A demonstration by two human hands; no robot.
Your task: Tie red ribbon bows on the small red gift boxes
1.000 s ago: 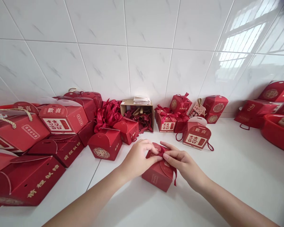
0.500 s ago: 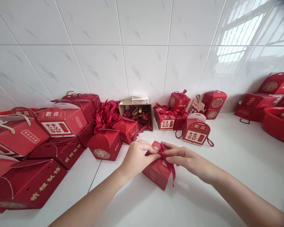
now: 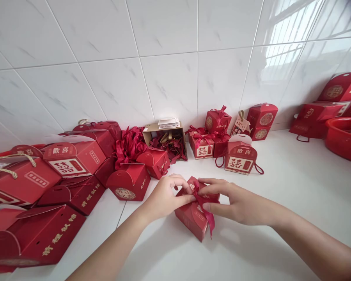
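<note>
A small red gift box (image 3: 191,218) with gold lettering rests at a slant on the white surface in front of me. A dark red ribbon (image 3: 210,221) is tied over its top, one tail hanging down the near right side. My left hand (image 3: 165,198) is closed, thumb and forefinger pinching the ribbon at the knot. My right hand (image 3: 241,202) lies over the box's right side. Its fingertips touch the ribbon near the knot, and its thumb presses on the ribbon lower down; the knot is partly hidden by the fingers.
Many red boxes (image 3: 58,230) are piled on the left, beside a bundle of red ribbons (image 3: 130,146). A cardboard box (image 3: 148,136) holds tags, with white papers (image 3: 169,123) on top. Ribboned boxes (image 3: 218,121) stand by the tiled wall. A red basin (image 3: 343,140) sits right.
My right thumb has moved apart from its fingers, down along the ribbon. My left hand stays at the knot. The view has tilted slightly. A hand at the red basin has left view.
</note>
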